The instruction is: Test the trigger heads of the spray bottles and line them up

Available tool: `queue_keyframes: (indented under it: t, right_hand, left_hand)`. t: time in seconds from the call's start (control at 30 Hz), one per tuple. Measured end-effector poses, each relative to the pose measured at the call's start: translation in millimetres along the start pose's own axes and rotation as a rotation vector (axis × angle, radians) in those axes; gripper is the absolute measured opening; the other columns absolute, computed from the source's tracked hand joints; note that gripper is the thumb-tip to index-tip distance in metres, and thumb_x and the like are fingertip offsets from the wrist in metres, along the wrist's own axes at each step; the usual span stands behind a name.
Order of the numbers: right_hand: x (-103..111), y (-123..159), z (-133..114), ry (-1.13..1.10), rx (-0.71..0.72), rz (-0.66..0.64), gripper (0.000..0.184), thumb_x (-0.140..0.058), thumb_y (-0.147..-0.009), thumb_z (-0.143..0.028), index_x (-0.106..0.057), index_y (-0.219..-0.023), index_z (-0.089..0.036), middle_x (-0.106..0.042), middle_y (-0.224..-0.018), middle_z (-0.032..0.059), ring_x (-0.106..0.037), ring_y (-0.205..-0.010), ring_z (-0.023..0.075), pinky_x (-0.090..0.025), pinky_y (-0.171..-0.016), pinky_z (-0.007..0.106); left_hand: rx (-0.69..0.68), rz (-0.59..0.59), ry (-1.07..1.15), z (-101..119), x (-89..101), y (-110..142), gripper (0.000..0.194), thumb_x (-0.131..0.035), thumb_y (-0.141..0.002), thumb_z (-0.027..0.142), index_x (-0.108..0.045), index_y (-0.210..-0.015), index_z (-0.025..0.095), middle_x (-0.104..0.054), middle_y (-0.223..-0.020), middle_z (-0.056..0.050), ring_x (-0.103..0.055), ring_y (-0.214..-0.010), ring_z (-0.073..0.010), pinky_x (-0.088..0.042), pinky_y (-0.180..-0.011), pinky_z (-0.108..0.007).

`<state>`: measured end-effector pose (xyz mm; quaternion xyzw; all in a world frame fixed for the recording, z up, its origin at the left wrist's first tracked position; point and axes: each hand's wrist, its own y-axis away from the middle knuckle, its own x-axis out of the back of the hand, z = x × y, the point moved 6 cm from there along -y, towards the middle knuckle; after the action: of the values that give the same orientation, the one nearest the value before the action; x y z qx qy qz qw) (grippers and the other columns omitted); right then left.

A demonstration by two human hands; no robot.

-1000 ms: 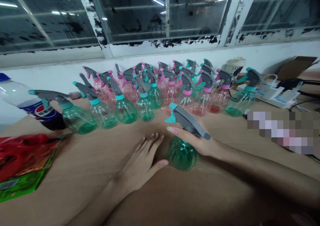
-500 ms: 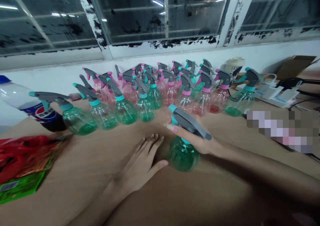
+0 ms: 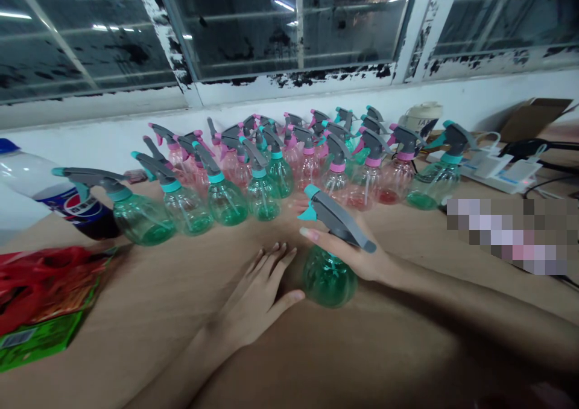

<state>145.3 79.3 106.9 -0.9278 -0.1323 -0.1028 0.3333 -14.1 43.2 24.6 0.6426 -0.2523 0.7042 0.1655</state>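
Note:
A green spray bottle (image 3: 329,279) with a grey and turquoise trigger head stands in front of me on the wooden table. My right hand (image 3: 357,255) is closed round its neck from the right, the thumb across the near side and the other fingers mostly hidden behind the head. To the left of that bottle, my left hand (image 3: 257,294) lies flat on the tabletop (image 3: 136,324), fingers stretched out and holding nothing. Beyond both hands, several more green spray bottles (image 3: 228,204) and pink spray bottles (image 3: 362,189) stand in rows.
A cola bottle (image 3: 76,204) stands tilted in view at the left, with a red and green packet (image 3: 49,294) nearer me. At the right are a white power strip (image 3: 502,174) with cables, a cardboard box (image 3: 538,119) and a blurred-out item (image 3: 511,234). A white cup (image 3: 423,116) stands by the wall.
My right hand and the green spray bottle have shifted slightly to the left. More of the turquoise trigger now shows above my thumb. My left hand has stayed in place.

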Motion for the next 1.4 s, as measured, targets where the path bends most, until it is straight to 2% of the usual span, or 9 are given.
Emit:
queue_keyframes:
  t: [0.2, 0.33, 0.57, 0.73, 0.9, 1.0, 1.13, 1.23, 1.4]
  right_hand:
    - [-1, -2, -6, 0.037, -0.017, -0.077, 0.011, -0.057, -0.086, -0.034, -0.058, -0.082, -0.023, -0.062, -0.082, -0.0002, -0.059, -0.078, 0.0158, -0.047, -0.073, 0.033]
    - [0, -1, -5, 0.073, 0.007, -0.075, 0.016, -0.057, -0.086, -0.033, -0.054, -0.074, -0.022, -0.055, -0.071, -0.0028, -0.053, -0.066, 0.0128, -0.043, -0.065, 0.03]
    - [-5, -3, 4, -0.025, -0.022, -0.052, 0.028, -0.064, -0.08, -0.045, -0.062, -0.099, -0.024, -0.064, -0.099, 0.0028, -0.06, -0.096, 0.02, -0.045, -0.089, 0.038]
    - [-23, -9, 1, -0.026, -0.041, -0.001, 0.038, -0.067, -0.075, -0.049, -0.061, -0.103, -0.023, -0.068, -0.098, 0.0029, -0.064, -0.09, 0.0203, -0.048, -0.082, 0.036]
    - [-29, -12, 0, 0.164, -0.128, 0.095, 0.047, -0.065, -0.075, -0.057, -0.06, -0.11, -0.026, -0.07, -0.092, 0.0034, -0.065, -0.084, 0.0239, -0.048, -0.073, 0.038]
    - [-25, -1, -4, 0.33, -0.163, 0.036, 0.053, -0.064, -0.073, -0.06, -0.058, -0.114, -0.027, -0.068, -0.093, 0.0059, -0.064, -0.083, 0.0271, -0.049, -0.07, 0.042]
    - [-21, 27, -7, 0.571, -0.097, -0.071, 0.063, -0.062, -0.074, -0.059, -0.052, -0.123, -0.021, -0.062, -0.114, 0.0132, -0.056, -0.109, 0.0347, -0.048, -0.084, 0.05]
    - [-20, 37, -5, 0.707, -0.103, -0.091, 0.066, -0.057, -0.078, -0.061, -0.048, -0.127, -0.017, -0.061, -0.117, 0.0171, -0.054, -0.112, 0.0363, -0.048, -0.086, 0.053]
    - [-21, 13, 6, 1.063, -0.276, -0.152, 0.067, -0.045, -0.083, -0.065, -0.049, -0.124, -0.013, -0.056, -0.126, 0.0204, -0.055, -0.114, 0.0372, -0.049, -0.084, 0.049]
  left_hand:
    - [0.015, -0.044, 0.047, -1, 0.3, -1, 0.067, -0.034, -0.093, 0.059, -0.027, -0.144, 0.017, -0.034, -0.149, -0.015, -0.031, -0.137, -0.028, -0.028, -0.11, -0.05]
    - [0.008, -0.052, 0.124, 4, 1.2, -1, 0.084, -0.044, -0.082, 0.07, -0.026, -0.145, 0.018, -0.034, -0.149, -0.016, -0.031, -0.136, -0.0322, -0.024, -0.11, -0.054]
    - [0.029, -0.032, 0.217, 15, -6.0, 1, 0.099, -0.055, -0.07, 0.075, -0.024, -0.145, 0.018, -0.038, -0.146, -0.018, -0.031, -0.135, -0.0371, -0.024, -0.108, -0.058]
    - [0.128, 0.091, 0.275, 7, -2.6, 0, 0.088, -0.059, -0.074, 0.065, -0.028, -0.141, 0.018, -0.043, -0.141, -0.017, -0.037, -0.131, -0.0368, -0.03, -0.105, -0.059]
    - [0.233, 0.154, 0.337, -4, 5.1, -1, 0.076, -0.064, -0.071, 0.062, -0.041, -0.129, 0.019, -0.051, -0.13, -0.015, -0.044, -0.124, -0.0364, -0.039, -0.098, -0.057]
    - [0.265, 0.168, 0.341, -7, 8.0, -2, 0.076, -0.065, -0.071, 0.06, -0.041, -0.129, 0.016, -0.052, -0.126, -0.016, -0.045, -0.123, -0.0363, -0.038, -0.098, -0.057]
    - [0.237, 0.154, 0.35, -5, 6.5, -2, 0.068, -0.063, -0.073, 0.062, -0.049, -0.122, 0.017, -0.057, -0.119, -0.013, -0.051, -0.114, -0.0341, -0.043, -0.094, -0.053]
    - [0.248, 0.144, 0.342, -6, 2.3, -2, 0.071, -0.061, -0.073, 0.064, -0.049, -0.124, 0.015, -0.056, -0.119, -0.014, -0.05, -0.115, -0.034, -0.042, -0.095, -0.053]
    - [0.287, 0.208, 0.308, -11, -4.5, -2, 0.075, -0.061, -0.077, 0.057, -0.041, -0.133, 0.01, -0.05, -0.13, -0.017, -0.044, -0.122, -0.0337, -0.036, -0.101, -0.052]
